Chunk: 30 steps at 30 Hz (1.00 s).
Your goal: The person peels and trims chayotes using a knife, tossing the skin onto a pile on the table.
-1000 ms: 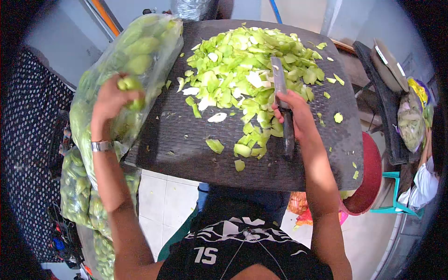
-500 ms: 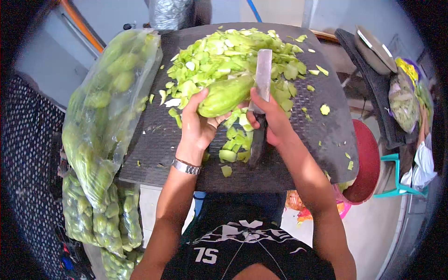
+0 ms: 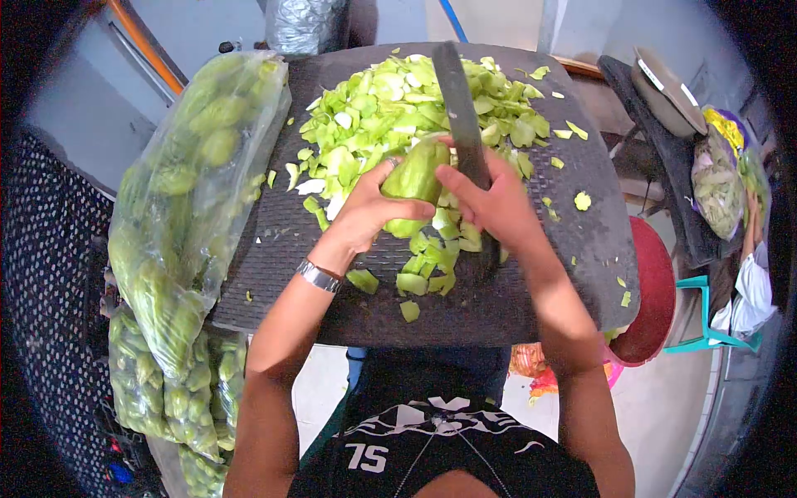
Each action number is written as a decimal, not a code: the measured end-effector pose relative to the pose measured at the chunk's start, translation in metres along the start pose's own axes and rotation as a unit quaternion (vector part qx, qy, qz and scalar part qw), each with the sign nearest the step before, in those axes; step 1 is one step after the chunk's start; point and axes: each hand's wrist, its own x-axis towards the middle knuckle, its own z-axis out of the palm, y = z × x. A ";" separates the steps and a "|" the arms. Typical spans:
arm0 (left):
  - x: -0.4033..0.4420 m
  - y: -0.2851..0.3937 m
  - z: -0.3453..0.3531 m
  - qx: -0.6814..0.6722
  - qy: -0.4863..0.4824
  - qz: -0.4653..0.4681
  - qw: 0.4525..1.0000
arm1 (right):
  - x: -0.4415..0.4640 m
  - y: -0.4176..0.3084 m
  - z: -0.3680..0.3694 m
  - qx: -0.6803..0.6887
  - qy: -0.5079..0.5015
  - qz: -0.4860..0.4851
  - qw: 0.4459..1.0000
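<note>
The fingers of the left hand (image 3: pixel 369 207) curve into an open cup, spread just as wide as the plump green vegetable (image 3: pixel 415 174) they have hold of, the thumb lying across its near side. From where I stand, its skin looks smooth and firm, with shallow furrows running along an oblong body. Just to the right, the fingers of the right hand (image 3: pixel 501 197) are curled closed about a knife (image 3: pixel 458 104); its long, flat, dull grey blade rises beyond them, leaning a little left. The right thumb points at the vegetable, though I can't tell whether it touches the skin.

Beyond both sets of fingers spreads a loose heap of peelings (image 3: pixel 386 87), thin curled flakes in bright green, some showing a whiter side. Below the fingers, a few squarer scraps lie scattered over the dark tabletop (image 3: pixel 556 278), which has a woven-looking, ribbed surface. Behind the left fingers, a metal watch (image 3: pixel 319 275) with a linked band circles the wrist. Well to their left slumps a long, clear plastic bag (image 3: pixel 187 199), wrinkled and bulging with rounded green shapes. Well to the right of the right fingers, past the table's edge, sits a round red tub (image 3: pixel 653 290).
</note>
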 end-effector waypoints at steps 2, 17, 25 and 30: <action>0.005 0.000 -0.005 0.031 0.017 0.046 0.998 | 0.012 -0.001 -0.002 -0.160 0.101 -0.170 0.967; 0.004 -0.031 -0.018 0.342 0.074 0.232 0.908 | -0.005 -0.002 0.003 -0.303 -0.039 -0.207 0.929; -0.001 -0.033 -0.010 0.338 0.081 0.193 0.918 | -0.010 0.003 0.004 -0.318 -0.014 -0.204 0.926; -0.012 -0.015 0.007 0.391 0.099 0.288 0.869 | -0.006 0.000 0.001 -0.324 0.002 -0.197 0.925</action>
